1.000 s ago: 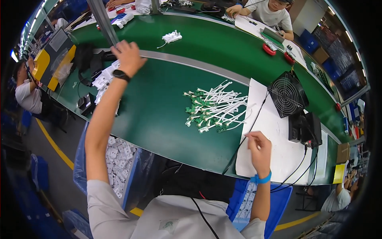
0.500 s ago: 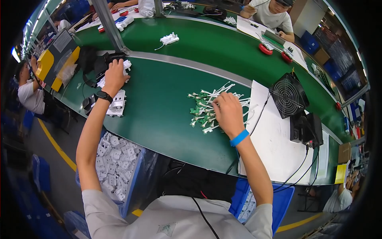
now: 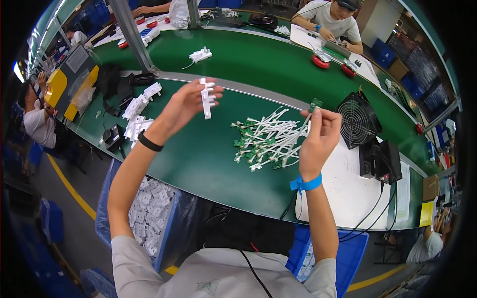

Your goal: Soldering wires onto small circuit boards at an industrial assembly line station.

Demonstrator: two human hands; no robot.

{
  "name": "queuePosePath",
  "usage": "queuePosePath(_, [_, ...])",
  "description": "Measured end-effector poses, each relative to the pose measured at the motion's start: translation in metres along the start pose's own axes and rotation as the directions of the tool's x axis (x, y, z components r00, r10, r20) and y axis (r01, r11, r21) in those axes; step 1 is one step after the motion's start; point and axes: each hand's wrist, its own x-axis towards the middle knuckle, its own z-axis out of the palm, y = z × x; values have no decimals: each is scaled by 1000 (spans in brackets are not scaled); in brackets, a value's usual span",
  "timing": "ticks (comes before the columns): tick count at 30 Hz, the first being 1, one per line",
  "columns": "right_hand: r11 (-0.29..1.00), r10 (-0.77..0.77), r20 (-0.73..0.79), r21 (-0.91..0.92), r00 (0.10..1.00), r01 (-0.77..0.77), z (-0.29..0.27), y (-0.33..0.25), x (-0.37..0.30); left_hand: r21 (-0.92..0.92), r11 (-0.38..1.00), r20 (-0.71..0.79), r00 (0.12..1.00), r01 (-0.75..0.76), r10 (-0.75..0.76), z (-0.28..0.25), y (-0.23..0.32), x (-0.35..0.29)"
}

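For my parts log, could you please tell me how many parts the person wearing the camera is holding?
2: a white plastic piece in the left hand, a small green board in the right hand; fingers may hide more.

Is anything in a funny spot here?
Maybe one white plastic piece lying alone on the far green surface, its thin wire sticking out, away from the white pieces at the left. Nothing looks spilled.

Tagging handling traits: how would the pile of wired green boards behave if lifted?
The pile may tangle, since its white wires cross. They look fairly floppy; some bend. The held board seems light, pinched in the right hand.
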Motion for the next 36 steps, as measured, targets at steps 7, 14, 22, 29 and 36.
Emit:
queuePosePath(7, [994,-109,168,11,980,109,5,-4,-34,-489,842,210,968,226,-138,89,-11,-20])
queuePosePath(14, [943,-155,293,-242,944,230,-1,-2,-38,-491,836,90,968,247,-233,128,-35,-26])
queuePosePath(22, [960,-38,331,-249,943,126,-10,9,-47,-504,832,80,972,230,-221,136,-52,-22])
queuePosePath(29, [946,-74,335,-273,939,172,-17,9,-43,-483,842,111,970,242,-216,137,-53,-23])
queuePosePath(36, [941,-19,414,-299,910,156,-21,15,-44,-437,864,135,968,251,-213,139,-57,-21])
